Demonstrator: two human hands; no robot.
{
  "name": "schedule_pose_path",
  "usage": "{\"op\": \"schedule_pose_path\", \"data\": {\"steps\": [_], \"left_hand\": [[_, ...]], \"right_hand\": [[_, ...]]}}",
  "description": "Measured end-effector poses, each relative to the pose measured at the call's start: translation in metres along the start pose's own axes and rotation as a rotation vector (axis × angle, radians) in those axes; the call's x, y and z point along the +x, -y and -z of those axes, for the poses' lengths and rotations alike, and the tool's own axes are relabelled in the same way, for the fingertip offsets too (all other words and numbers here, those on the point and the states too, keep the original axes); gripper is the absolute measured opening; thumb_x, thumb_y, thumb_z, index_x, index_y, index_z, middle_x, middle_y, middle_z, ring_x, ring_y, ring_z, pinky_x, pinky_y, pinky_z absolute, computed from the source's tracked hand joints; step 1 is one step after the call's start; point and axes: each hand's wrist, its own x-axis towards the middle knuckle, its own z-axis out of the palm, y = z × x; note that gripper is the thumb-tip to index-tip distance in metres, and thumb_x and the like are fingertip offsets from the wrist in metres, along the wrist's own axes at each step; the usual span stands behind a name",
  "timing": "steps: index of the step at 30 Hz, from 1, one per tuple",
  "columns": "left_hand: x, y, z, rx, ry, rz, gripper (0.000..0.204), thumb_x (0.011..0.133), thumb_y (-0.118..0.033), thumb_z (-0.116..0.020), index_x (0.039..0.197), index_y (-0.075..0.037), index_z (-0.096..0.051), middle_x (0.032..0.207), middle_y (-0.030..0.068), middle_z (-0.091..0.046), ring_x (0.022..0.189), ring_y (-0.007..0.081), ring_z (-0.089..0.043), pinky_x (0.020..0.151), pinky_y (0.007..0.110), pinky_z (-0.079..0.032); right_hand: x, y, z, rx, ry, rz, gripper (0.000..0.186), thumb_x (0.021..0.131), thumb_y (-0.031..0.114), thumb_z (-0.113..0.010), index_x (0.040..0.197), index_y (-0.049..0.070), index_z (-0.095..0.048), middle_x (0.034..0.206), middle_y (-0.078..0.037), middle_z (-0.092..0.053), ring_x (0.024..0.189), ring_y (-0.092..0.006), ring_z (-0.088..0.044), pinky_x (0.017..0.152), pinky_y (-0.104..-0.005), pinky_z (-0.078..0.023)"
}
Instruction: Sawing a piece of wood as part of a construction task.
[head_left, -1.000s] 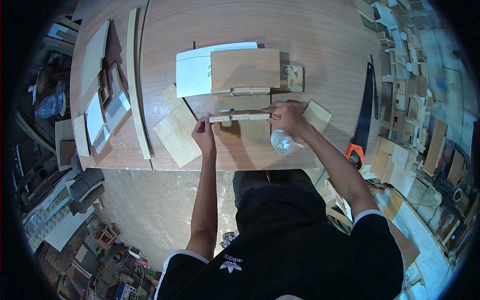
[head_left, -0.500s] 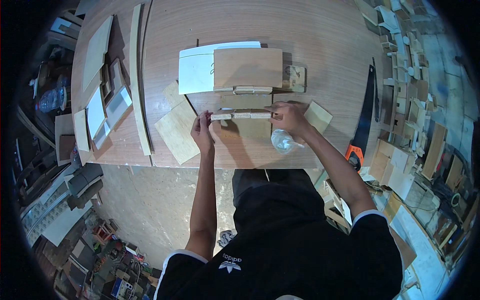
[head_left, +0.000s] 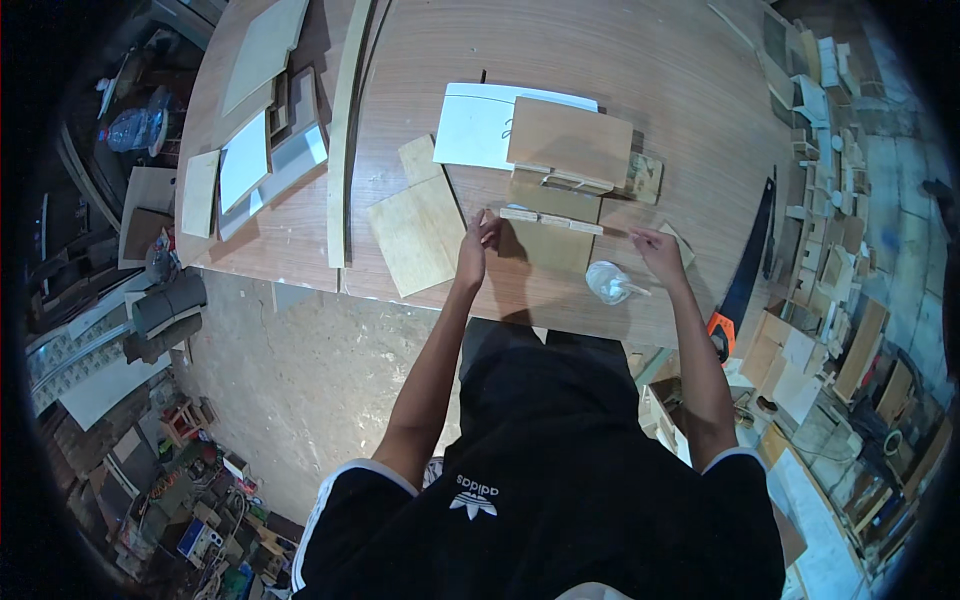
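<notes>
- The wooden strip (head_left: 551, 221) lies left to right across a flat brown panel (head_left: 545, 248) on the bench (head_left: 690, 90), its right end slightly nearer.
- The left hand (head_left: 481, 243) is just beside the strip's left end, fingers loosely curled; whether they touch it, I cannot tell.
- The right hand (head_left: 657, 250) is apart from the right end, fingers part-bent, holding nothing, and partly covers a pale offcut (head_left: 682, 243).
- On the near side, a clear plastic bag (head_left: 608, 283) with white contents sits between panel and right hand.
- Just beyond the strip, a brown board (head_left: 570, 138) overlaps a white sheet (head_left: 472, 130); a small wooden block (head_left: 645, 178) is at its right.
- Left of the panel is a pale board (head_left: 418, 237), then a long batten (head_left: 348, 140).
- At the right edge lies an orange-handled saw (head_left: 748, 258).
- The strip looks narrow and pale, with visible breaks along its length.
</notes>
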Motion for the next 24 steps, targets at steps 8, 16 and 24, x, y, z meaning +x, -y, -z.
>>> {"op": "schedule_pose_path", "data": {"steps": [8, 16, 24], "left_hand": [[0.01, -0.008, 0.013, -0.017, 0.152, 0.064, 0.079, 0.097, -0.061, -0.018, 0.148, -0.001, -0.02, 0.134, 0.0202, -0.049, 0.114, 0.0276, -0.053, 0.097, 0.039, -0.041], [0.022, -0.016, 0.038, 0.031, 0.145, -0.011, 0.064, 0.1, -0.047, -0.034, 0.146, -0.002, -0.027, 0.132, 0.0168, -0.052, 0.113, 0.0232, -0.054, 0.093, 0.037, -0.044], [0.011, -0.101, 0.003, 0.509, 0.205, -0.505, 0.03, 0.083, -0.012, -0.059, 0.111, -0.001, -0.059, 0.112, 0.0144, -0.061, 0.105, 0.025, -0.056, 0.094, 0.035, -0.041]], "right_hand": [[-0.019, 0.058, -0.006, 0.329, -0.108, -0.087, 0.029, 0.093, 0.014, -0.057, 0.117, -0.001, -0.063, 0.096, -0.008, -0.069, 0.08, -0.0109, -0.065, 0.065, -0.0235, -0.051], [-0.032, 0.12, -0.035, -0.079, -0.129, 0.061, 0.041, 0.078, 0.01, -0.068, 0.118, 0.005, -0.062, 0.111, -0.016, -0.062, 0.095, -0.0258, -0.064, 0.084, -0.035, -0.052], [-0.04, 0.117, -0.053, -0.408, -0.177, 0.386, 0.042, 0.075, 0.019, -0.071, 0.115, 0.009, -0.062, 0.111, -0.012, -0.06, 0.108, -0.029, -0.055, 0.092, -0.0429, -0.044]]}}
